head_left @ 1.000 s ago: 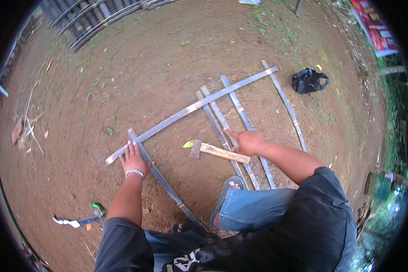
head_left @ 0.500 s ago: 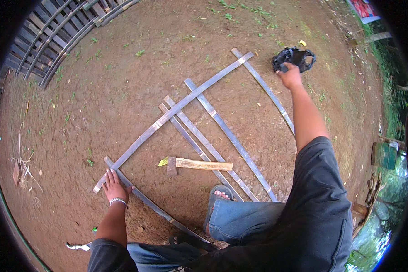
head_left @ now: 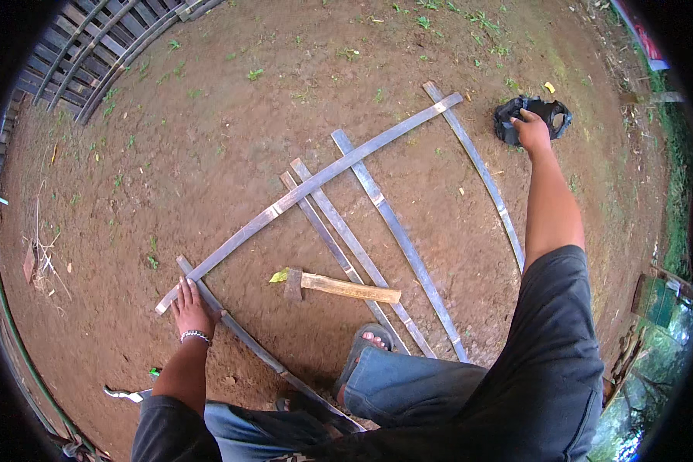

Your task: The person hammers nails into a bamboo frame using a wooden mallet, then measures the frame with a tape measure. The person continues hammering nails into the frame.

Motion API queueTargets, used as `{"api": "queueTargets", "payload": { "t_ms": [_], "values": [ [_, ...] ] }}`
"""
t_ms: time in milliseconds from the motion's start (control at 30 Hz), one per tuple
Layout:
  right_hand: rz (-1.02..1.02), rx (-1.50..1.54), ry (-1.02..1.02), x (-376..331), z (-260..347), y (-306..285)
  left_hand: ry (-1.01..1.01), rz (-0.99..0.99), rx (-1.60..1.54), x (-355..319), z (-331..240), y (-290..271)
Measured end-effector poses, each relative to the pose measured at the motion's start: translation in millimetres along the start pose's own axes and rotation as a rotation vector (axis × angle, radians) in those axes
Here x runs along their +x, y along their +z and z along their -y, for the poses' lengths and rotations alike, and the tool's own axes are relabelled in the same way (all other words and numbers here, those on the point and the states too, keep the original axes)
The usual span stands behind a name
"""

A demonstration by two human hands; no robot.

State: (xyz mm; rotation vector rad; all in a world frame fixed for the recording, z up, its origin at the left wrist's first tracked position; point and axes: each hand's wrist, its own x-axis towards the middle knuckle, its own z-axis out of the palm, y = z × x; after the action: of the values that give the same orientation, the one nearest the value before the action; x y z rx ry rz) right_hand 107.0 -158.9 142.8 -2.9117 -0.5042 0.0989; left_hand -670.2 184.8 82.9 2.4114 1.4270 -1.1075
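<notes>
Flat bamboo slats lie on the bare earth, one long cross slat (head_left: 316, 182) lying over the ends of several others. My left hand (head_left: 192, 309) rests with fingers stretched over the lower-left crossing, where the cross slat meets the near slat (head_left: 246, 336). At the far right my right hand (head_left: 533, 132) is at the near rim of a crumpled black plastic bag (head_left: 556, 108). Its fingers are bent against the plastic, their tips partly hidden. A hatchet (head_left: 350, 288) with a wooden handle lies between the slats, its handle across two of them.
My sandalled foot (head_left: 372, 339) stands close to the slats' near ends. A curved, pale-and-dark object (head_left: 127, 395) lies left of my left forearm. A slatted wooden structure (head_left: 100, 46) stands at the far left, thin twigs (head_left: 45, 262) lie at left, and a green box (head_left: 654, 300) is at right.
The view has shifted, moving the scene's far part rightward. My left hand has slid slightly further up onto the slat crossing. My right hand stays at the bag.
</notes>
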Motion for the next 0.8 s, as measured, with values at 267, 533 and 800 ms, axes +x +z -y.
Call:
{"api": "queueTargets", "payload": {
  "t_ms": [267, 533, 800],
  "values": [
    [-0.099, 1.06, 0.313, -83.4, 14.1, -65.6, 0.011, -0.01, -0.03, 0.9, -3.1, 2.2],
    [0.215, 0.917, -0.042, -242.4, 90.2, -88.6, 0.009, -0.029, -0.032, -0.7, 4.5, 6.0],
    [0.282, 0.622, -0.32, -319.2, 135.3, 15.4, 0.007, -0.019, -0.026, -2.6, 3.9, 7.1]
  ]
}}
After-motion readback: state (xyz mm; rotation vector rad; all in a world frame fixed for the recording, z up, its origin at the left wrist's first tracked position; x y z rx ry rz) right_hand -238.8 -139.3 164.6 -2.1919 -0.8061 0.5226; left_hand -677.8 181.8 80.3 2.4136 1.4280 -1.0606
